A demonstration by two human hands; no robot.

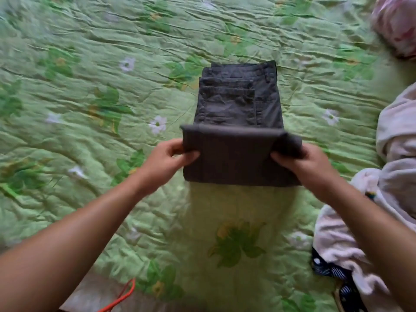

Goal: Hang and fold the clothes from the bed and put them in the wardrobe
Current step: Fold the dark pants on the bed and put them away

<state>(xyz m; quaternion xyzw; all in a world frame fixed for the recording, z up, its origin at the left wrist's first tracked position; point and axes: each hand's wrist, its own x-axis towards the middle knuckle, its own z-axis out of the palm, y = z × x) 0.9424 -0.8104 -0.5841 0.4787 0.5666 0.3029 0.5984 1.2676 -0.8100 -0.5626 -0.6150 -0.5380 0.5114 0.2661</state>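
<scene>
Dark grey trousers (pixel 236 102) lie on the green flowered bedspread (pixel 101 64) with the waistband at the far end. Their near part is folded and lifted off the bed. My left hand (pixel 168 158) grips the left edge of that folded part, thumb on top. My right hand (pixel 299 161) grips its right edge the same way. The folded flap hangs down toward me and casts a shadow on the bedspread below.
A heap of pale pink and white clothes (pixel 387 176) lies at the right, with a dark blue patterned garment (pixel 333 269) under it. A pink cloth bundle (pixel 396 25) sits at the far right corner. An orange hanger (pixel 121 298) pokes in at the bottom left.
</scene>
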